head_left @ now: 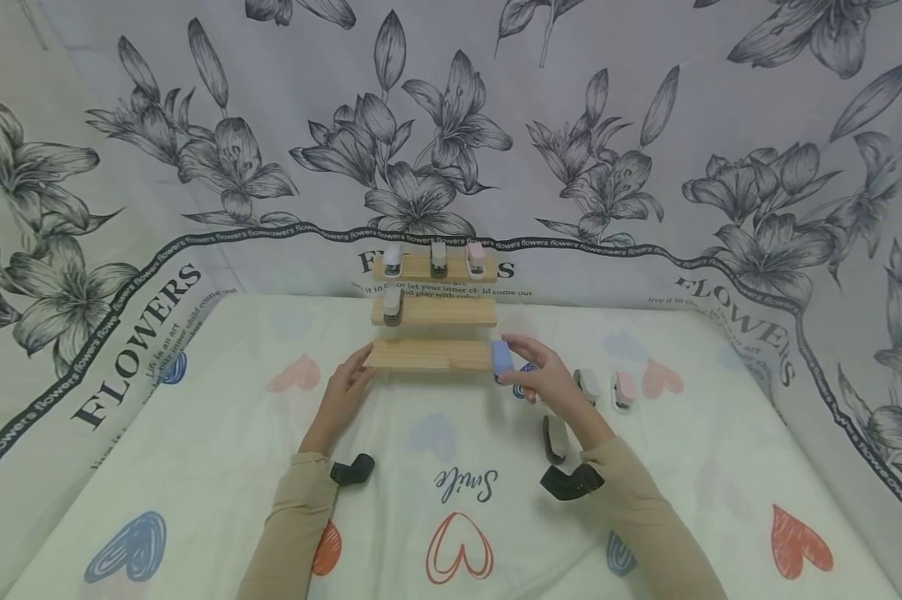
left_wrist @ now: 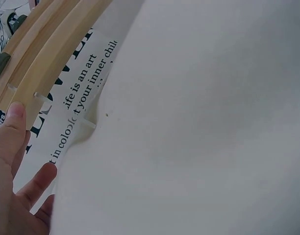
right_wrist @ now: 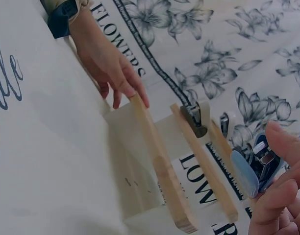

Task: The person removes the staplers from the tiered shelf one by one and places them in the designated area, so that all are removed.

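A rack with three stepped wooden boards stands on the bed-like cloth surface. At the left end of its lowest board (head_left: 432,357), my left hand (head_left: 342,390) pinches the wood between thumb and fingers. My right hand (head_left: 552,379) holds a small blue stapler (head_left: 502,360) between thumb and fingers, close by the right end of that board. In the right wrist view the blue stapler (right_wrist: 258,169) shows its metal inside and sits beside the boards. The top board (head_left: 419,268) bears a white stapler (head_left: 393,260), a grey one and a pink one. One grey stapler (head_left: 393,306) sits on the middle board's left end.
Right of the rack, by my right forearm, lie a grey-green stapler (head_left: 587,385), a pink stapler (head_left: 623,389) and a grey-and-dark stapler (head_left: 555,439). A flower-printed curtain (head_left: 511,200) hangs close behind the rack. The cloth (head_left: 218,467) has printed hearts.
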Demonstrator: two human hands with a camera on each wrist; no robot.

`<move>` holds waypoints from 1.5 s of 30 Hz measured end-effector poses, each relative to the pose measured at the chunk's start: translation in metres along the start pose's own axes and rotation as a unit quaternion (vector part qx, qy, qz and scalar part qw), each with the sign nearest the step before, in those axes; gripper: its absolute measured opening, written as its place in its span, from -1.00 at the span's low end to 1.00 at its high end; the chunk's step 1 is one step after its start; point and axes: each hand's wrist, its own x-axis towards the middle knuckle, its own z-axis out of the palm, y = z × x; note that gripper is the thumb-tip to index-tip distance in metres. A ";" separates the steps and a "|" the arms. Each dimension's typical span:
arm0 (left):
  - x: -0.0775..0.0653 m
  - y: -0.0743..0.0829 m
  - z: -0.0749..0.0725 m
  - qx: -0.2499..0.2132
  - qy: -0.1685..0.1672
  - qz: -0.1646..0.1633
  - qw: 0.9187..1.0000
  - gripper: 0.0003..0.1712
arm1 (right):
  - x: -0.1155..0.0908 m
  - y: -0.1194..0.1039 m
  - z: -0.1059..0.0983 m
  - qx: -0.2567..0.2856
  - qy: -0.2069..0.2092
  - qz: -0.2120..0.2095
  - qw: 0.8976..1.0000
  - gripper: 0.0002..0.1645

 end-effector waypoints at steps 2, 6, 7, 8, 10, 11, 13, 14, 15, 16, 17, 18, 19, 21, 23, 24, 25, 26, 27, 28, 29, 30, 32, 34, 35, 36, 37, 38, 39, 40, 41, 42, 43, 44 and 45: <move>0.000 0.001 0.000 0.000 -0.004 0.002 1.000 -0.41 | -0.006 0.003 -0.004 0.012 -0.001 0.000 1.000 -0.20; -0.001 0.003 -0.002 0.000 -0.004 0.002 1.000 -0.42 | -0.016 0.007 -0.010 0.035 -0.008 -0.006 0.999 -0.17; -0.001 0.003 -0.003 0.000 -0.004 0.002 1.000 -0.41 | -0.018 0.007 -0.011 0.042 -0.013 -0.009 0.999 -0.16; -0.001 0.003 -0.004 -0.001 -0.003 0.001 1.000 -0.42 | -0.021 0.007 -0.013 0.047 -0.017 -0.012 0.999 -0.15; -0.001 0.002 -0.005 -0.004 -0.002 0.000 1.000 -0.42 | -0.026 0.007 -0.015 0.050 -0.022 -0.015 0.998 -0.16; -0.001 0.002 -0.005 -0.007 -0.004 0.002 1.000 -0.42 | -0.028 0.007 -0.016 0.050 -0.025 -0.016 0.998 -0.16; -0.001 0.001 -0.004 -0.010 -0.008 0.006 1.000 -0.43 | -0.033 0.009 -0.019 0.052 -0.026 -0.018 0.998 -0.19; -0.001 0.001 -0.003 -0.012 -0.009 0.008 1.000 -0.43 | -0.035 0.011 -0.021 0.053 -0.024 -0.018 0.998 -0.20; -0.001 0.001 -0.002 -0.014 -0.008 0.009 1.000 -0.43 | -0.036 0.013 -0.023 0.053 -0.019 -0.016 0.998 -0.21; 0.000 0.000 -0.002 -0.013 -0.009 0.010 1.000 -0.43 | -0.037 0.016 -0.025 0.053 -0.016 -0.017 0.998 -0.22; 0.000 0.001 -0.002 -0.013 -0.009 0.011 1.000 -0.43 | -0.038 0.018 -0.026 0.055 -0.012 -0.015 0.998 -0.21; 0.000 0.001 -0.002 -0.013 -0.009 0.011 1.000 -0.43 | -0.039 0.020 -0.028 0.056 -0.008 -0.015 0.998 -0.21; 0.000 0.001 -0.002 -0.013 -0.008 0.010 1.000 -0.43 | -0.039 0.022 -0.029 0.056 -0.006 -0.015 0.998 -0.21; 0.001 0.001 -0.002 -0.011 -0.008 0.009 1.000 -0.43 | -0.041 0.024 -0.031 0.057 -0.001 -0.017 0.998 -0.19; 0.001 0.002 -0.002 -0.010 -0.009 0.007 1.000 -0.42 | -0.043 0.024 -0.033 0.062 0.002 -0.017 0.998 -0.20; 0.001 0.001 -0.002 -0.010 -0.010 0.006 1.000 -0.42 | -0.044 0.025 -0.034 0.064 0.002 -0.018 0.998 -0.20; 0.001 0.001 -0.002 -0.010 -0.010 0.007 1.000 -0.42 | -0.045 0.026 -0.035 0.066 0.003 -0.018 0.998 -0.19; 0.000 0.001 -0.002 -0.011 -0.012 0.008 1.000 -0.42 | -0.047 0.026 -0.036 0.068 0.003 -0.018 0.998 -0.20; 0.000 0.000 -0.001 -0.011 -0.012 0.007 1.000 -0.42 | -0.048 0.027 -0.037 0.071 0.003 -0.018 0.997 -0.20; 0.000 0.000 -0.001 -0.013 -0.013 0.007 1.000 -0.42 | -0.049 0.028 -0.038 0.072 0.002 -0.020 0.997 -0.20; 0.000 0.000 -0.002 -0.014 -0.013 0.007 1.000 -0.42 | -0.051 0.029 -0.039 0.071 0.003 -0.022 0.997 -0.21; -0.001 -0.001 -0.002 -0.016 -0.013 0.006 1.000 -0.42 | -0.052 0.030 -0.041 0.072 0.001 -0.024 0.997 -0.21; -0.001 -0.001 -0.002 -0.017 -0.016 0.004 1.000 -0.42 | -0.055 0.031 -0.043 0.069 -0.001 -0.029 0.997 -0.22; -0.002 -0.001 -0.002 -0.017 -0.016 0.001 1.000 -0.42 | -0.057 0.033 -0.045 0.065 0.001 -0.031 0.997 -0.22; -0.002 0.000 -0.002 -0.015 -0.016 0.002 1.000 -0.42 | -0.058 0.034 -0.047 0.064 0.002 -0.030 0.998 -0.22; -0.003 0.000 -0.003 -0.014 -0.016 0.003 1.000 -0.43 | -0.060 0.035 -0.047 0.063 0.003 -0.028 0.998 -0.22; -0.003 0.000 -0.003 -0.012 -0.014 0.004 1.000 -0.43 | -0.061 0.036 -0.048 0.063 0.004 -0.027 0.998 -0.22; -0.003 0.001 -0.003 -0.012 -0.011 0.006 1.000 -0.43 | -0.062 0.037 -0.049 0.065 0.005 -0.024 0.998 -0.22; -0.003 0.001 -0.003 -0.011 -0.008 0.007 1.000 -0.44 | -0.063 0.039 -0.050 0.067 0.006 -0.022 0.998 -0.21; -0.002 0.000 -0.003 -0.010 -0.007 0.007 1.000 -0.44 | -0.065 0.040 -0.051 0.070 0.006 -0.019 0.997 -0.22; -0.002 0.000 -0.003 -0.009 -0.006 0.007 1.000 -0.44 | -0.066 0.041 -0.053 0.071 0.005 -0.018 0.997 -0.22; -0.002 0.000 -0.002 -0.008 -0.005 0.005 1.000 -0.44 | -0.067 0.043 -0.055 0.073 0.002 -0.018 0.997 -0.23; -0.001 -0.001 -0.002 -0.007 -0.005 0.004 1.000 -0.44 | -0.069 0.044 -0.056 0.075 0.003 -0.015 0.997 -0.23; -0.001 -0.001 -0.002 -0.006 -0.005 0.003 1.000 -0.44 | -0.071 0.046 -0.058 0.072 0.003 -0.014 0.997 -0.23; -0.001 -0.001 -0.001 -0.004 -0.005 0.000 1.000 -0.43 | -0.072 0.047 -0.060 0.072 0.004 -0.011 0.997 -0.23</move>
